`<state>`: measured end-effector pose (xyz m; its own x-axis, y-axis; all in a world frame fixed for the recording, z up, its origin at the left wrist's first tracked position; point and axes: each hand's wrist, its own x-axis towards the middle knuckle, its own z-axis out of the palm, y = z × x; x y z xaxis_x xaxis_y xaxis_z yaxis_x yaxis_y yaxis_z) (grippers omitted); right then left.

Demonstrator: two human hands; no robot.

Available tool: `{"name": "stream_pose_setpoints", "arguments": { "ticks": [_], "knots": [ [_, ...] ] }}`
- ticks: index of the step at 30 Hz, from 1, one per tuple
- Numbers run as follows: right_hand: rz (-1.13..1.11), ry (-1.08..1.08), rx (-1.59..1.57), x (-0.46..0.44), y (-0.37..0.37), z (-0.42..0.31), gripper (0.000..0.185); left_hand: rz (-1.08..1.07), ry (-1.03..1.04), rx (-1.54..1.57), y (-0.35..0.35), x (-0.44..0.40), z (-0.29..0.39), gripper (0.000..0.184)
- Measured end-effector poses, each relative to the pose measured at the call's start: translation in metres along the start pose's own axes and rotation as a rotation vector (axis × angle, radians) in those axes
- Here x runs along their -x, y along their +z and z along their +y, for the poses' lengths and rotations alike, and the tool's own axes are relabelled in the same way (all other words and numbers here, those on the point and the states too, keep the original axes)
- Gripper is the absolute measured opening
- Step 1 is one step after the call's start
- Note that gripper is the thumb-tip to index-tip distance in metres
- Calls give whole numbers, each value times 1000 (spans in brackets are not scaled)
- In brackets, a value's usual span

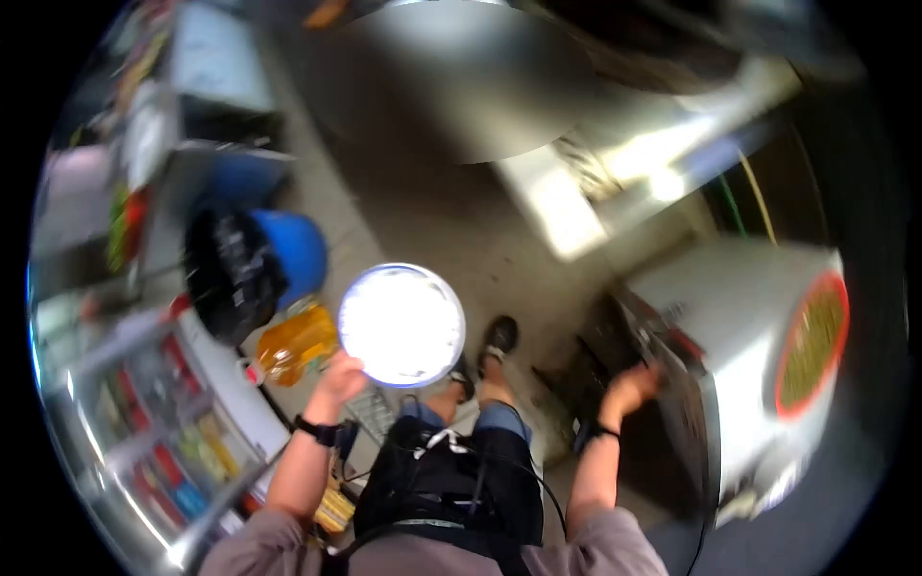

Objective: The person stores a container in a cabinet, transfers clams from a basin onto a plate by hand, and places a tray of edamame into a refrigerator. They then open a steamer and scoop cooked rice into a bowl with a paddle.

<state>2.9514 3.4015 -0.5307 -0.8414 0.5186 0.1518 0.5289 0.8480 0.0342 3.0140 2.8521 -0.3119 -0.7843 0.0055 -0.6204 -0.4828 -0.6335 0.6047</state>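
My left hand point(341, 378) grips the lower left edge of a round white plate point(401, 324) with a thin blue rim. The plate's surface is overexposed, so I cannot make out whether anything lies on it. Off to the right, my right hand point(631, 391) is at the edge of a cabinet door point(687, 422), its fingers curled and blurred. The metal cabinet point(735, 288) carries a round basket-like tray point(814, 344) with a red rim and something greenish in it.
Left of the plate stand a large bottle of yellow oil point(296, 344), a blue bin point(293, 252) and a black bag-lined bin point(230, 274). A glass-fronted display case point(144, 422) is at the lower left. A large metal surface point(461, 67) fills the top.
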Motion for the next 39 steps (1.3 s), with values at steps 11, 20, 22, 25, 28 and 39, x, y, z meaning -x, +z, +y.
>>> {"name": "stream_pose_setpoints", "arguments": {
  "ticks": [11, 20, 22, 25, 28, 39],
  "knots": [
    [-746, -225, 56, 61, 54, 57, 32, 37, 179, 115, -30, 84, 94, 75],
    [-1758, -611, -830, 143, -262, -360, 49, 108, 504, 456, -62, 197, 178, 65],
    [-1841, -834, -937, 165, -365, -442, 51, 132, 558, 412, -85, 221, 202, 65],
    [-1936, -908, -990, 187, -473, -523, 53, 113, 582, 374, -115, 237, 227, 66],
    [-2064, -846, -1113, 216, -526, -583, 54, 128, 616, 349, -141, 243, 270, 68],
    [-1975, -604, -1222, 217, -583, -749, 55, -105, 529, 213, -228, 125, 437, 62]
  ]
}}
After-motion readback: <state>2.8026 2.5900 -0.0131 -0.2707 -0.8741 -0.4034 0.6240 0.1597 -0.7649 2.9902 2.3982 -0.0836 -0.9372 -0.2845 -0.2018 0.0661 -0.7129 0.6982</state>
